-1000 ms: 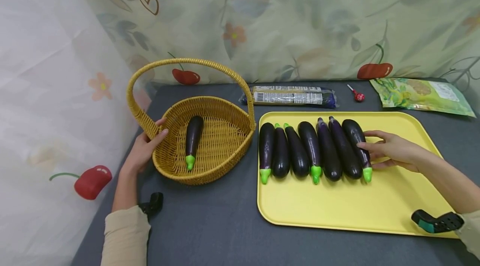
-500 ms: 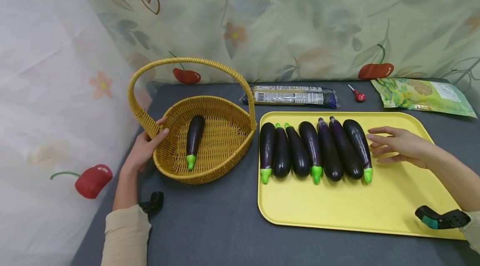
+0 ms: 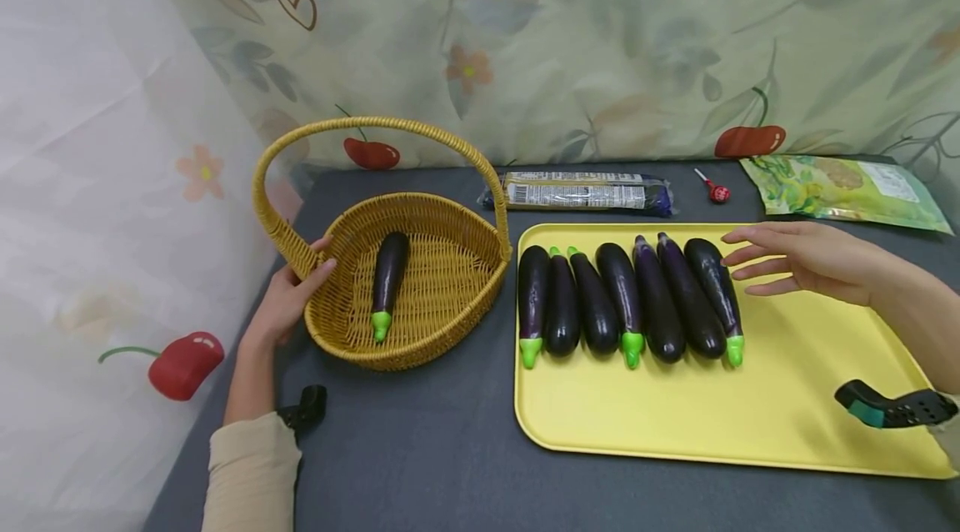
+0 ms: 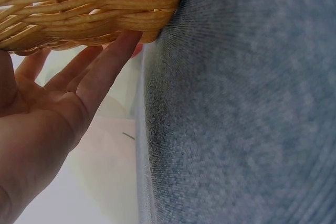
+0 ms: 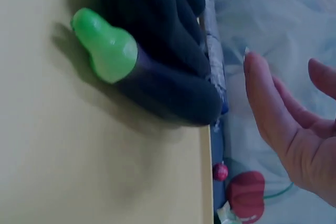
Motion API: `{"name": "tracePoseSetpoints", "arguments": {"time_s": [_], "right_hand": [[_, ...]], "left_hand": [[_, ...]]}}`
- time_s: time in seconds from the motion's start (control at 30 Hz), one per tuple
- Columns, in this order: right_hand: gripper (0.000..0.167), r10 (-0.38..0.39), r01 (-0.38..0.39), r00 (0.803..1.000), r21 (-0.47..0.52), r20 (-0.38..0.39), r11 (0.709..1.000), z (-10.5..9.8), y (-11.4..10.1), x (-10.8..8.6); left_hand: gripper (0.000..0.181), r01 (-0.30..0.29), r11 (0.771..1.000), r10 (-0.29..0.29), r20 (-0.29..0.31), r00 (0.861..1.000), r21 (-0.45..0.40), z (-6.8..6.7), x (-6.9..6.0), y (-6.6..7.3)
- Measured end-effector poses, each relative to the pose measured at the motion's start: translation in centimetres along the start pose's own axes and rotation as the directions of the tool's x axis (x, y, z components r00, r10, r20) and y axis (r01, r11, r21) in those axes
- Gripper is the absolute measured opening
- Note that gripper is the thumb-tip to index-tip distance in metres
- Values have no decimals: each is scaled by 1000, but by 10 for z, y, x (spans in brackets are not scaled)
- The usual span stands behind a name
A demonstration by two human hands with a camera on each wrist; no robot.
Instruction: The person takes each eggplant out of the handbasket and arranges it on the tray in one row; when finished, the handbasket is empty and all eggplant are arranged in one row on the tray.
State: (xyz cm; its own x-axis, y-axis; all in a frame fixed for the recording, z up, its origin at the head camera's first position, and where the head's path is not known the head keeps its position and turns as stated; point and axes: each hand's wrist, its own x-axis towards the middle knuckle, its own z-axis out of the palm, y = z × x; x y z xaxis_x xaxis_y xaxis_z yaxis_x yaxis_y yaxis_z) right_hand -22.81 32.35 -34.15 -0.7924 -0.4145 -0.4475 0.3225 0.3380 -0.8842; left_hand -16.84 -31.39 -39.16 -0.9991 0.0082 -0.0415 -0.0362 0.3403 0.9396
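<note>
My left hand (image 3: 288,298) grips the left side of a yellow wicker basket (image 3: 420,353) near the foot of its arched handle. Its thumb lies over the rim, and in the left wrist view the fingers (image 4: 105,74) press the woven outer wall. One eggplant (image 3: 390,273) with a green tip lies inside the basket. Several more stand side by side in a row on the yellow tray (image 3: 645,415). Over the tray's right part hovers my right hand (image 3: 817,261), fingers spread and holding nothing, close to the rightmost eggplant (image 3: 712,290). The right wrist view shows this eggplant (image 5: 168,93) apart from the fingers.
Behind the tray lie a long plastic-wrapped packet (image 3: 577,192), a red lollipop (image 3: 717,193) and a green bag (image 3: 847,190). A printed curtain (image 3: 570,57) hangs along the back of the dark table (image 3: 420,449), and a white sheet (image 3: 82,182) on the left.
My right hand has let go of the rightmost eggplant, drawn off to the right, then risen toward the tray's back edge. The left hand and basket stay put.
</note>
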Motion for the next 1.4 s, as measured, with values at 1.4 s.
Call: {"name": "tracePoseSetpoints", "arguments": {"time_s": [1.4], "right_hand": [[45, -99, 27, 855, 147, 509, 989, 222, -96, 71]], "left_hand": [[68, 9, 999, -8, -18, 1000, 32, 0, 1, -1]]}}
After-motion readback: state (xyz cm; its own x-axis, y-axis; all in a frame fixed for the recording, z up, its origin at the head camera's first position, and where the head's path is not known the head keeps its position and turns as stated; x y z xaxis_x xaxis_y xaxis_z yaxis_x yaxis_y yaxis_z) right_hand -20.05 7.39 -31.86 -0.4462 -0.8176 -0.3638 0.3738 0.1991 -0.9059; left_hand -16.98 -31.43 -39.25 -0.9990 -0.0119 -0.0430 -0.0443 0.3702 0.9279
